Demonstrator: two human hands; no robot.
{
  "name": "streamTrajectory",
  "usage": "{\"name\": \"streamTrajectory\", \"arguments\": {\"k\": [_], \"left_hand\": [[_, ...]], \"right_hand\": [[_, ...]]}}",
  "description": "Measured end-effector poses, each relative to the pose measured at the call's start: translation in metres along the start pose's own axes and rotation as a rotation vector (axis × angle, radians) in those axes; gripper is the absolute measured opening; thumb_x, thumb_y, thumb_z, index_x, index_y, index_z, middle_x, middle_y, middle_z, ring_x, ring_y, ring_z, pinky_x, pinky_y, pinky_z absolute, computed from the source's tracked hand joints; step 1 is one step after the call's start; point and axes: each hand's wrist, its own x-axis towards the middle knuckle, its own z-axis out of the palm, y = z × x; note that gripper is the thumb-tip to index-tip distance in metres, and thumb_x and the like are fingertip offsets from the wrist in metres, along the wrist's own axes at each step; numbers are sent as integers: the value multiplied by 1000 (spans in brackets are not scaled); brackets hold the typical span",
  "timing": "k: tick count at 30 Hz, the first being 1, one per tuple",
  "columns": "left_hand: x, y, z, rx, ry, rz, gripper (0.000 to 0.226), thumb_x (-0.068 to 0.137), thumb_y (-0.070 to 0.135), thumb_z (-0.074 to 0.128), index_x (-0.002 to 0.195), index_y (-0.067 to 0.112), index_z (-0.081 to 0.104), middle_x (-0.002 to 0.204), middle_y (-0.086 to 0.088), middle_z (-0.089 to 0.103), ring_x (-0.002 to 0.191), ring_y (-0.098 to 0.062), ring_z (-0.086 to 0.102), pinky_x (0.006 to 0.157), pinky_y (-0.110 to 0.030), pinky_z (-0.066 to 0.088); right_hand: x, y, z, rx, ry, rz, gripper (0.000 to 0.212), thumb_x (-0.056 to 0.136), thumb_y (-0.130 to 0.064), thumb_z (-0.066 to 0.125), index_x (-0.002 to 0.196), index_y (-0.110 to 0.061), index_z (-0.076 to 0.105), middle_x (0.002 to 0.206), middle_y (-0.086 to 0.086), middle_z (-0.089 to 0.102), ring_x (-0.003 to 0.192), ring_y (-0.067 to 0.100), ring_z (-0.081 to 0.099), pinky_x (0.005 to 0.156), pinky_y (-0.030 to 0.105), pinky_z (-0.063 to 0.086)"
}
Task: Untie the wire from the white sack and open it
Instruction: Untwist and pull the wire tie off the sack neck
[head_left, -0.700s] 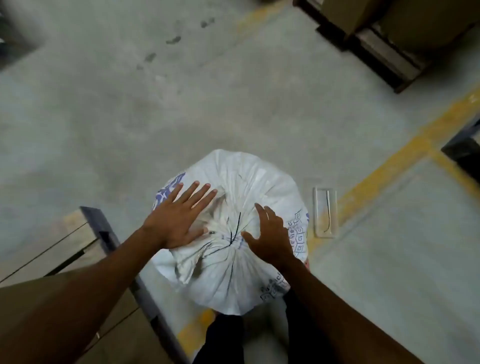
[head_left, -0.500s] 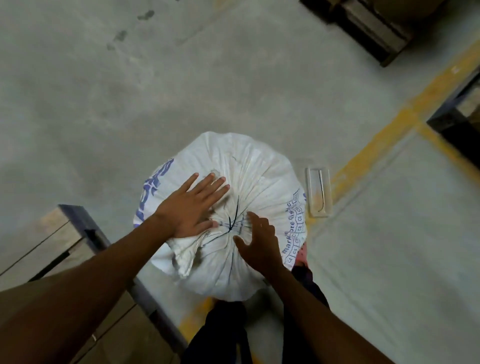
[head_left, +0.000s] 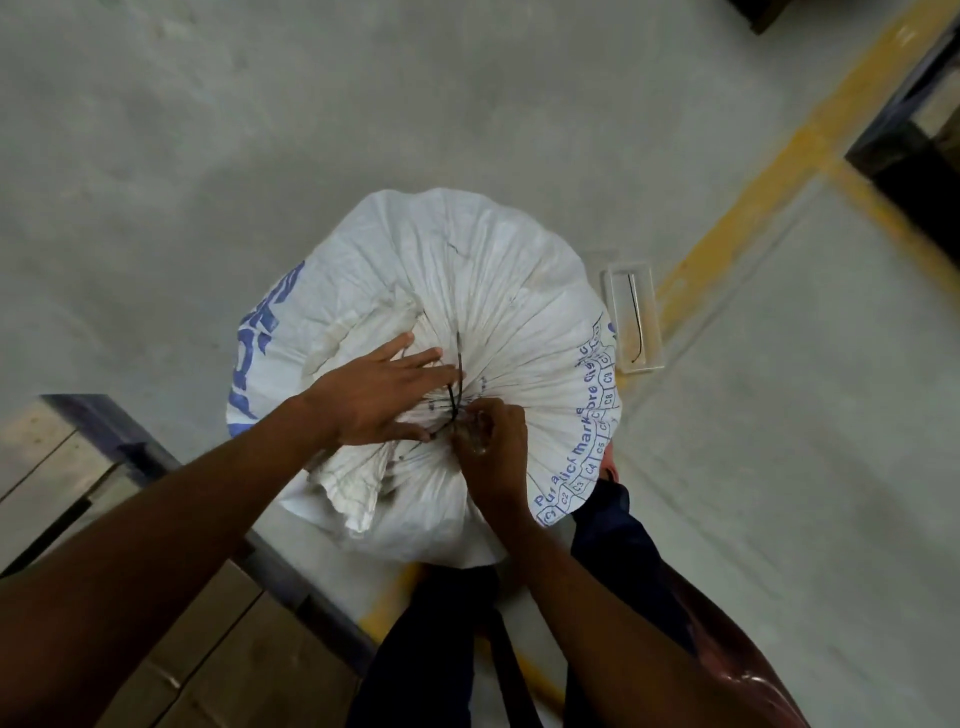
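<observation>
Atop white sack (head_left: 498, 291), left hand (head_left: 379, 395) still flat, right hand (head_left: 493, 447) fingers now pinching wire (head_left: 457, 379).

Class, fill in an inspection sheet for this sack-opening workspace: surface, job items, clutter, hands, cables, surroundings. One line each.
Surface: grey concrete floor with yellow painted lines.
Job's things: white sack upright, mouth gathered shut; dark wire still at the knot.
Clutter: clear tray beside the sack, holding a thin bent wire piece.
Grippers: left hand flat on the sack beside the knot; right hand pinching at the wire knot.
Cables: nothing seen.
Surroundings: wooden pallet at lower left; dark frame at right edge.
</observation>
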Motion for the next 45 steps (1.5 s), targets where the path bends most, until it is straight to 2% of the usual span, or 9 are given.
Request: {"name": "streamTrajectory", "arguments": {"k": [15, 18, 21, 25, 28, 32, 37, 40, 45], "left_hand": [[-10, -29, 6, -269, 186, 35, 66, 104, 67, 39, 155, 24, 38, 139, -9, 67, 130, -31, 63, 118, -44, 31], [-12, -31, 10, -235, 135, -8, 63, 104, 63, 47, 154, 24, 49, 140, -4, 68, 135, -26, 61, 120, -50, 38], [-11, -27, 10, -237, 97, -57, 60, 103, 61, 52, 153, 28, 53, 139, 2, 68, 136, -20, 59, 118, -49, 40], [-7, -18, 10, -229, 106, -103, 59, 102, 64, 54, 151, 31, 56, 140, 4, 69, 140, -18, 56, 119, -44, 39], [-7, -13, 8, -233, 76, -142, 60, 101, 63, 56, 152, 32, 56, 150, 8, 63, 147, -16, 50, 122, -45, 37], [-6, -8, 4, -269, 64, -156, 60, 100, 63, 57, 152, 33, 56, 150, 10, 62, 147, -15, 50, 122, -46, 37], [-5, -5, 3, -304, 55, -194, 61, 98, 65, 55, 151, 35, 57, 150, 12, 62, 148, -15, 48, 123, -37, 29], [-4, -5, 4, -350, 48, -214, 60, 96, 64, 62, 149, 36, 58, 150, 12, 61, 148, -13, 47, 122, -32, 27], [3, 3, -6, -449, 132, -283, 45, 96, 59, 68, 133, 35, 73, 127, 8, 77, 120, -14, 70, 103, -35, 52]], "right_hand": [[26, 5, 38, 2, 66, 83, 21, 76, -23, 79, 97, -24, 80, 109, -7, 51, 105, 20, 50, 91, 51, 53], [27, -2, 42, 6, 58, 151, 22, 73, -28, 74, 93, -38, 76, 110, -7, 55, 104, 26, 57, 88, 57, 53], [32, -3, 42, 89, -46, 262, 49, 71, -33, 77, 93, -73, 57, 111, -2, 65, 103, 32, 66, 89, 56, 53], [33, 12, 30, 218, -133, 334, 43, 63, -38, 86, 99, -31, 64, 95, -8, 76, 96, 27, 74, 89, 56, 57], [35, 16, 15, 357, -181, 352, 33, 72, -3, 90, 93, -9, 65, 102, 6, 74, 84, 9, 75, 79, 32, 59], [34, 21, 1, 410, -262, 304, 30, 78, 5, 86, 96, 14, 64, 96, -6, 66, 80, -5, 69, 73, 14, 52], [34, 30, -24, 495, -440, 270, 11, 80, 3, 84, 85, -5, 76, 117, -1, 63, 111, -1, 64, 93, 23, 51], [33, 34, -45, 541, -594, 258, 27, 82, 1, 83, 77, -25, 80, 130, -1, 63, 131, 3, 55, 105, 32, 49], [36, 40, -60, 434, -694, 221, 22, 82, -10, 87, 76, -30, 80, 133, -10, 65, 131, 8, 57, 112, 43, 45]]}}
